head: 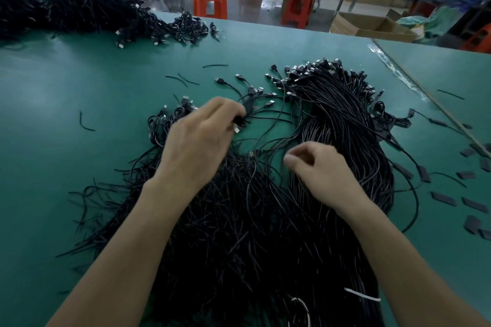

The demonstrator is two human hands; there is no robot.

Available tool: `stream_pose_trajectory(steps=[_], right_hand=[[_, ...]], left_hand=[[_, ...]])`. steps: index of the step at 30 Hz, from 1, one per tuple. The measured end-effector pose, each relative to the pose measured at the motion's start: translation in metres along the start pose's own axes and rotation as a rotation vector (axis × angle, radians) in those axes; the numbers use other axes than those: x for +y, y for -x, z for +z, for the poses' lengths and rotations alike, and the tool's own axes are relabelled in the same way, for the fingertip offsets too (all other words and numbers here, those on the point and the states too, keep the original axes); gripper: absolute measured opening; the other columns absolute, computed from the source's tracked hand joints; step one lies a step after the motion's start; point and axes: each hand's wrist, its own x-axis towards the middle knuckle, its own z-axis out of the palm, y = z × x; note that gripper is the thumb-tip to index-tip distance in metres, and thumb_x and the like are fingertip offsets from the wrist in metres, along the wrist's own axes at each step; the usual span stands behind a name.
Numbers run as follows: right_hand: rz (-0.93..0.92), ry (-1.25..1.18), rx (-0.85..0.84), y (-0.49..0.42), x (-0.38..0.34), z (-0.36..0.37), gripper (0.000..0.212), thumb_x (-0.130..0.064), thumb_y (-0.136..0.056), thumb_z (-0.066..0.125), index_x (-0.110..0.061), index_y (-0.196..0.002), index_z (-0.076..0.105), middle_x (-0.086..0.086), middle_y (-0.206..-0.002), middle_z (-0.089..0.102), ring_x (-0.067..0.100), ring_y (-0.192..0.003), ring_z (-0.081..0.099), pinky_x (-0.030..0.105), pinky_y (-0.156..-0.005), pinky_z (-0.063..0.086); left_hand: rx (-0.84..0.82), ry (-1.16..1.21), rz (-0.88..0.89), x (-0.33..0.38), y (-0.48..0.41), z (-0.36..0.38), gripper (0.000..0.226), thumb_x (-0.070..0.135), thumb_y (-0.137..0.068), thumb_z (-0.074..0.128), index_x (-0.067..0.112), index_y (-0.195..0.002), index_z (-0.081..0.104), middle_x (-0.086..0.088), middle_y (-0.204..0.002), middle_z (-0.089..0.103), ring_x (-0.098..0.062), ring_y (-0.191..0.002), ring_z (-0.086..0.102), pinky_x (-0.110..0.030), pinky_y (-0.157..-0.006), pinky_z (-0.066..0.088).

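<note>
Pinching a small coiled black cable (242, 120) in the curled fingers of the left hand (202, 138), just above the green bench (79, 167), between a cluster of finished coils (164, 119) and the long sheaf of USB cables (345, 119). Holding the right hand (324, 170) low over loose strands at the sheaf's near side, fingers curled, thumb toward forefinger; impossible to tell whether grasping a strand or nothing. Under both forearms, a spread of short black ties (225, 220); far left, a big heap of cables (79, 8); right, scattered flat black pieces (443, 198).
</note>
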Motion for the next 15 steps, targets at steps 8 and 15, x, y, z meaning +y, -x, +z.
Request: stream_pose_trajectory(steps=[8, 15], right_hand=[[0.007, 0.448, -0.171, 0.016, -0.005, 0.029, 0.022, -0.040, -0.097, 0.058, -0.021, -0.102, 0.069, -0.003, -0.092, 0.067, 0.017, -0.083, 0.064, 0.039, -0.077, 0.058], [0.047, 0.045, -0.036, 0.009, -0.008, 0.023, 0.016, -0.021, -0.103, 0.044, -0.020, -0.094, 0.057, 0.001, -0.086, 0.066, 0.020, -0.069, 0.064, 0.035, -0.063, 0.058]], left_hand=[[-0.092, -0.299, -0.291, -0.068, -0.012, 0.024, 0.020, -0.008, -0.093, 0.051, 0.010, -0.097, 0.058, -0.005, -0.100, 0.063, -0.027, -0.068, 0.055, -0.036, -0.055, 0.043], [-0.389, -0.333, -0.478, -0.075, -0.007, 0.032, 0.049, -0.008, -0.088, 0.044, 0.030, -0.111, 0.065, -0.006, -0.109, 0.069, -0.026, -0.088, 0.054, -0.035, -0.071, 0.039]])
